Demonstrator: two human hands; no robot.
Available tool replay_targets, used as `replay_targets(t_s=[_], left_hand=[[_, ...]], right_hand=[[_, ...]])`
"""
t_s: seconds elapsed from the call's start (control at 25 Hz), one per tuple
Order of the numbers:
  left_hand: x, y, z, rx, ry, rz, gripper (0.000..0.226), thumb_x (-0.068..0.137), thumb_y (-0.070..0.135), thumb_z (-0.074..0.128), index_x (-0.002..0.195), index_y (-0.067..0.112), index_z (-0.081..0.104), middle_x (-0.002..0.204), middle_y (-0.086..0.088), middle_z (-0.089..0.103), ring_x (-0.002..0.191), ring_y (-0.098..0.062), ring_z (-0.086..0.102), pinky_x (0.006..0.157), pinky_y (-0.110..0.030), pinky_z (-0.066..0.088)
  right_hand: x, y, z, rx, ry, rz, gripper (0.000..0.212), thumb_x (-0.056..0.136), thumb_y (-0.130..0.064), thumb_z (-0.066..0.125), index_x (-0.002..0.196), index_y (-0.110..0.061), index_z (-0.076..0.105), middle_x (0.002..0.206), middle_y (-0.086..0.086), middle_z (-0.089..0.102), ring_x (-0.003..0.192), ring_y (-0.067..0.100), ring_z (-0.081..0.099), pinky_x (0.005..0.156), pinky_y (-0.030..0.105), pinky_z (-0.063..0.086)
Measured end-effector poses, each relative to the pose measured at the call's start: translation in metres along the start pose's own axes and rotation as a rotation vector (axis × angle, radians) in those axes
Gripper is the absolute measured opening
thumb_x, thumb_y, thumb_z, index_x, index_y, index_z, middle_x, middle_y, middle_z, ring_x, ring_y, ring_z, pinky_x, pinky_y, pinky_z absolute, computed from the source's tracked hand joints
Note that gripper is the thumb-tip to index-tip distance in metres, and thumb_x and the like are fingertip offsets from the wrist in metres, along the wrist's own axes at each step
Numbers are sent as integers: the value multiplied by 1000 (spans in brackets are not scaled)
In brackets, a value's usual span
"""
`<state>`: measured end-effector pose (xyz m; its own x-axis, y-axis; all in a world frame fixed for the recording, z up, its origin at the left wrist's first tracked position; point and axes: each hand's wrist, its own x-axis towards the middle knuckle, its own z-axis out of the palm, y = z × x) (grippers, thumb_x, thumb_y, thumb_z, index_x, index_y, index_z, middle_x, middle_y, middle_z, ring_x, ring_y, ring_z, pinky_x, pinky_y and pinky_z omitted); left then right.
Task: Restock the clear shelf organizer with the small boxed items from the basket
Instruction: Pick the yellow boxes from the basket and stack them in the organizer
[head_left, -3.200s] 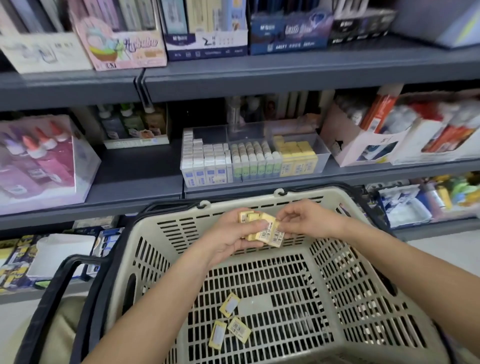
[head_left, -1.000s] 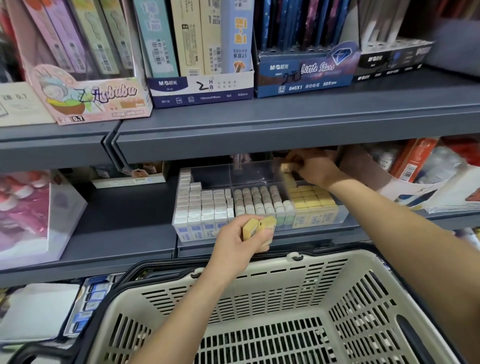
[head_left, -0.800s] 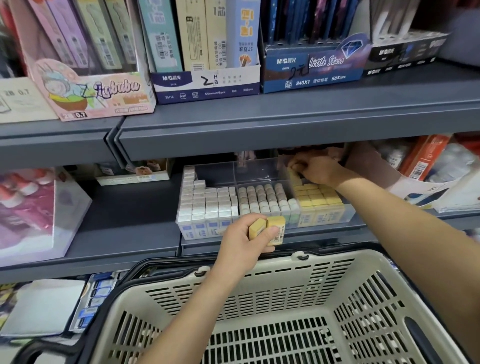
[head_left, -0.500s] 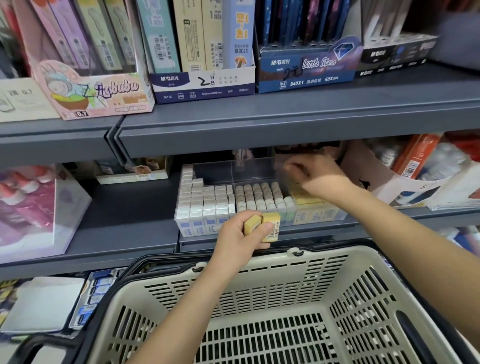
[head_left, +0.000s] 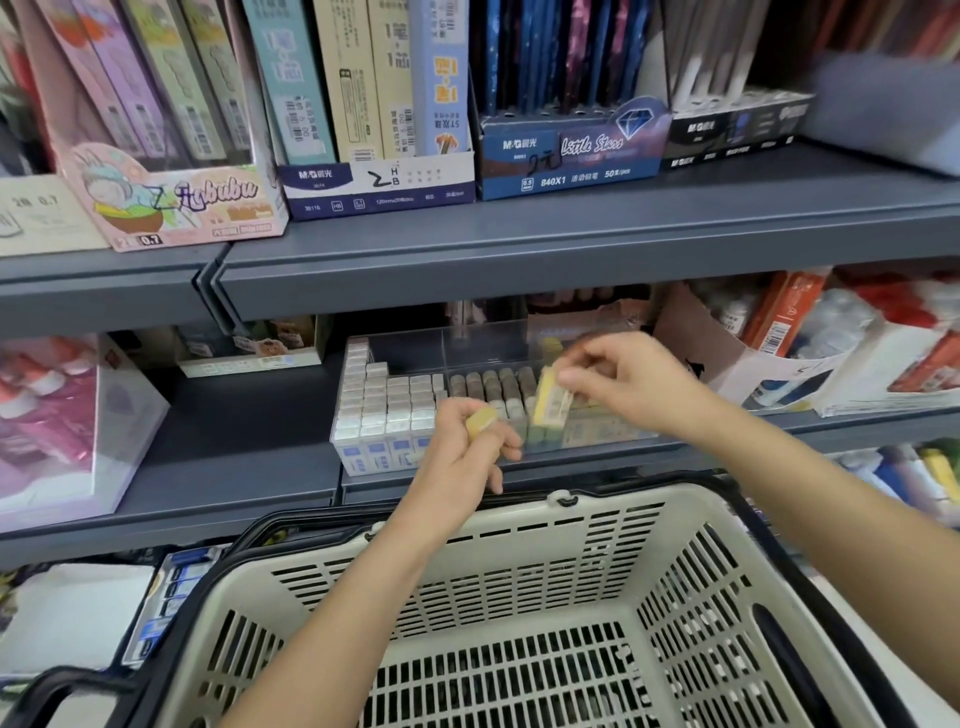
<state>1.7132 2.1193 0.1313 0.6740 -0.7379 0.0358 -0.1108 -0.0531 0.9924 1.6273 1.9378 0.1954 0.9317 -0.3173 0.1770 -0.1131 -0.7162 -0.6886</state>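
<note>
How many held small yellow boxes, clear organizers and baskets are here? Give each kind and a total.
Small yellow boxes held: 2, one in the left hand, one in the right hand
Clear shelf organizer: 1
Basket: 1
Total: 4

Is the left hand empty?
No, the left hand grips a small yellow box above the basket rim.

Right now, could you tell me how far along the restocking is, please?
Done: rows of white, grey-green and yellow boxes stand in the clear plastic organizer. In hand: the right hand pinches a small yellow box over it; the left hand holds a second yellow box. Left: placing both; the beige slatted basket's floor is partly unseen.
</note>
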Motion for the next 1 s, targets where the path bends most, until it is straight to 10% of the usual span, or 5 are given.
replay_targets(t_s=[0.24,0.44,1.0], left_hand=[[-6,-15,2,166,50,152,27,91,14,56,97,40,57,95,9,61,91,-10,58,81,-30,53],[-6,-20,5,116,31,125,34,88,17,61,96,50,60,97,12,64,90,-12,62,71,-29,57],[-3,-20,5,28,111,25,28,86,10,63,104,32,60,102,10,67,95,-7,65,86,-33,55]], right_hand=[[62,45,-13,-213,325,101,18,89,-12,57,106,-8,63,110,11,65,104,27,57,81,15,35],[96,67,7,-282,207,28,14,90,-9,55,102,-7,61,108,13,64,104,29,58,97,39,42],[88,56,11,-482,60,130,22,93,-25,47,107,-17,61,118,5,62,105,26,56,85,30,40]])
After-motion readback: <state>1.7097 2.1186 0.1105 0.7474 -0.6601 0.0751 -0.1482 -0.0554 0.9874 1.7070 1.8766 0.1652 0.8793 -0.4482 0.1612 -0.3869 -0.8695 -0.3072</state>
